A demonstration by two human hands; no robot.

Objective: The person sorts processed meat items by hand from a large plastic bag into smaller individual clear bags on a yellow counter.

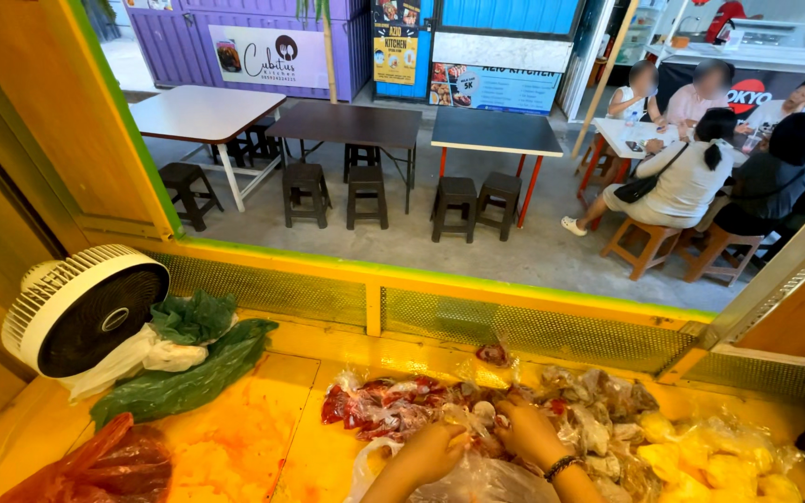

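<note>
Two hands work side by side at the near edge of a yellow table (263, 410), both buried in a heap of small clear plastic bags. The left hand (433, 450) has its fingers curled down onto a clear bag (477, 480) bunched under it; whether it truly grips the bag I cannot tell. The right hand (525, 430), with a dark beaded bracelet (562, 465) on the wrist, presses its fingers into the pile of small packets (477, 410), and its grip is hidden too. Red sauce packets (375, 402) lie just left of the hands, brownish packets (598, 410) to the right, and yellow ones (719, 461) further right. A white fan (86, 307) stands at the far left beside green plastic bags (188, 363), with a red bag (104, 466) near the corner.
</note>
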